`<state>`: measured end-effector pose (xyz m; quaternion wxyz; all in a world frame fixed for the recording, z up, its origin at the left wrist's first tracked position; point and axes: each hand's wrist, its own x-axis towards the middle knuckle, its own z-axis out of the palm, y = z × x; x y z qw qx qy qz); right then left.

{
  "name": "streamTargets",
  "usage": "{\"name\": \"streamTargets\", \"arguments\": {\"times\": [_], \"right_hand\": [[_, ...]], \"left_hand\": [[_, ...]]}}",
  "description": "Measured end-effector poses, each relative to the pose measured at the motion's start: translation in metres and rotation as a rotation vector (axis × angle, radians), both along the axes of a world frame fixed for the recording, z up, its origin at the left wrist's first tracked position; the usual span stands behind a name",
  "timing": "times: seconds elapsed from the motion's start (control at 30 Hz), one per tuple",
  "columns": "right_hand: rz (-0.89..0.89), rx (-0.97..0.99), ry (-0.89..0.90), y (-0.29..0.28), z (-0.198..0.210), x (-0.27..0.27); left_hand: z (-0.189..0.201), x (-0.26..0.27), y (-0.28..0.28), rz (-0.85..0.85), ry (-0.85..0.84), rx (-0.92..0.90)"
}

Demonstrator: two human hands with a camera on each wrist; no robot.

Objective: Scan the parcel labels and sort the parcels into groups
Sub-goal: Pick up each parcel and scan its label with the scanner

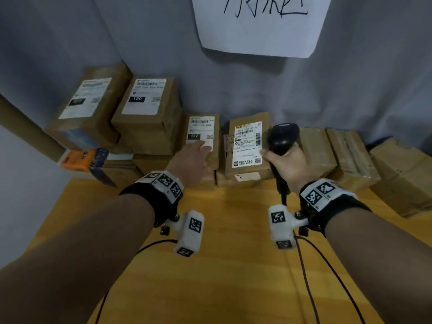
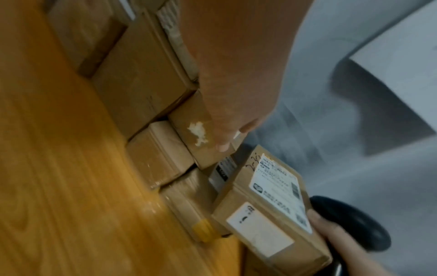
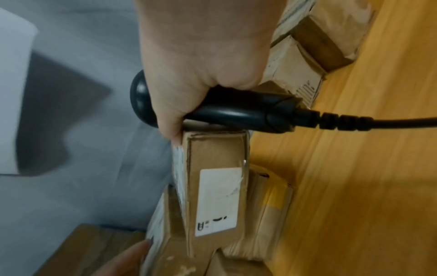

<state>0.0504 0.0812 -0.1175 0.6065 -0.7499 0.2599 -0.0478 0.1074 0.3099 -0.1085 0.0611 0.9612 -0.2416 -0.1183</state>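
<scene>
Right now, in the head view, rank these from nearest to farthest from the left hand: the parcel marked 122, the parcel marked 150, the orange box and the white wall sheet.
1. Parcel marked 122: under the left hand fingers.
2. Parcel marked 150: behind, to the left.
3. Orange box: far left; close to the 150 parcel's rank, hard to call.
4. White wall sheet: high on the wall.
</scene>
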Motion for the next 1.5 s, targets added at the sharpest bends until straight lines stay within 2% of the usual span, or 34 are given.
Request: {"name": "streamTargets", "arguments": {"times": [0.1,0.37,0.67,0.8,0.9,1.03,1.17,1.5], "right_hand": [[0.009,0.071,0.037,0.002,-0.011,0.012],[-0.003,0.021,0.082,0.011,-0.033,0.03],[0.076,-0.173,0.072,0.01,-0.023,0.029],[0.004,-0.276,0.007,0.005,-0.014,0.013],[0.022,-0.291,-0.031,-0.006,-0.004,0.0],[0.063,-0.219,-0.027,-0.032,0.011,-0.023],[0.129,-0.05,0.028,-0.072,0.031,-0.059],[0.151,0.088,0.079,-0.202,0.053,-0.136]], "left_hand": [[-0.009,0.01,0.006,-0.091,-0.045,0.075],[-0.017,0.015,0.009,-0.071,-0.103,-0.019],[-0.008,0.014,-0.004,-0.006,-0.084,-0.058],[0.004,0.008,-0.019,0.002,-0.108,-0.1],[0.009,0.0,-0.039,-0.022,-0.124,-0.132],[0.016,-0.023,-0.074,-0.001,-0.099,-0.225],[0.022,-0.053,-0.114,0.028,-0.084,-0.229],[0.022,-0.12,-0.219,0.162,-0.003,-0.234]]}}
